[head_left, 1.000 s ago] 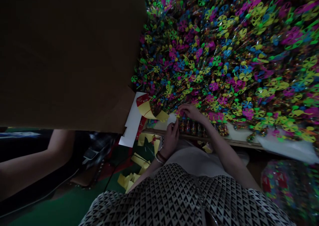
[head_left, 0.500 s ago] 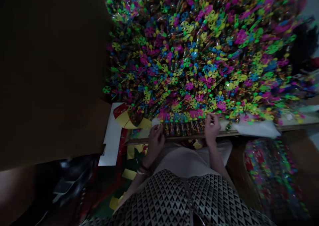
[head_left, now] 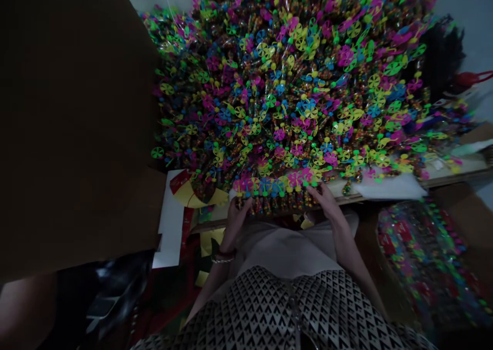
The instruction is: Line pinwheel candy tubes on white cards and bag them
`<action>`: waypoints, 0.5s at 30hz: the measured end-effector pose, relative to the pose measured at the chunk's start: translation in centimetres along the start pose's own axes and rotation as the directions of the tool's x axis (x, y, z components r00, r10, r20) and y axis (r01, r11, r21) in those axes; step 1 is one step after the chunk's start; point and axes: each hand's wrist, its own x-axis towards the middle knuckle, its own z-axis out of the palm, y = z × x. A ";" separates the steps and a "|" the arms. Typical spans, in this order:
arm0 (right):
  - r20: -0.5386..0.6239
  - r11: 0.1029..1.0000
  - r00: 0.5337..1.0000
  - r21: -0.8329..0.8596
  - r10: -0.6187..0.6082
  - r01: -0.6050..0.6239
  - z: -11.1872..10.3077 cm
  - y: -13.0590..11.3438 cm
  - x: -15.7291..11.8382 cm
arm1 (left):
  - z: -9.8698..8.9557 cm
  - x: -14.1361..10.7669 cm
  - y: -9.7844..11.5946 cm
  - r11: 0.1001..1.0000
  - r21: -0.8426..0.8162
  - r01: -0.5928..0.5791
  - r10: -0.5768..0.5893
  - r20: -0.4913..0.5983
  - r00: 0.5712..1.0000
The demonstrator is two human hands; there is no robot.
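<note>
View is shifting slightly up-left; left hand [head_left: 238, 221] and right hand [head_left: 325, 201] are bracketing a row of candy tubes [head_left: 273, 204] at lower center, grips apart, apparently squaring it against the pinwheel pile [head_left: 277, 83].

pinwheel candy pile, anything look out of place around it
Yellow paper scraps lie strewn below the bench edge near the left hand. They look like dropped offcuts, loose and apart from the heaped pinwheel candy tubes.
</note>
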 end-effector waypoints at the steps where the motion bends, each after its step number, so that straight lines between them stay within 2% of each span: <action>1: -0.017 0.998 1.000 0.053 0.022 -0.021 -0.2 0.0 -0.7 | -0.2 -0.4 0.3 1.000 0.025 -0.006 0.006 0.002 1.000; 4: -0.092 0.974 0.986 0.188 0.142 -0.123 -1.0 0.9 -3.0 | -0.4 -0.7 1.1 0.995 0.100 0.000 -0.004 0.042 0.999; 6: -0.193 0.949 0.952 0.252 0.240 -0.188 -1.2 2.3 -4.9 | 0.3 -0.1 1.5 0.989 0.146 0.019 -0.039 0.135 0.990; 8: -0.308 0.919 0.894 0.328 0.324 -0.220 -1.3 3.9 -6.8 | 1.7 1.1 1.9 0.981 0.193 0.013 -0.068 0.280 0.958; 10: -0.353 0.871 0.846 0.434 0.398 -0.229 -1.2 5.4 -8.4 | 3.7 2.6 2.2 0.968 0.249 -0.037 -0.066 0.396 0.916; 13: -0.307 0.808 0.846 0.547 0.436 -0.218 -1.2 6.3 -9.9 | 6.4 4.3 2.8 0.938 0.320 -0.135 -0.030 0.461 0.887; 15: -0.318 0.840 0.868 0.512 0.382 -0.183 -1.5 6.0 -10.1 | 6.9 4.4 3.1 0.936 0.319 -0.148 -0.018 0.465 0.885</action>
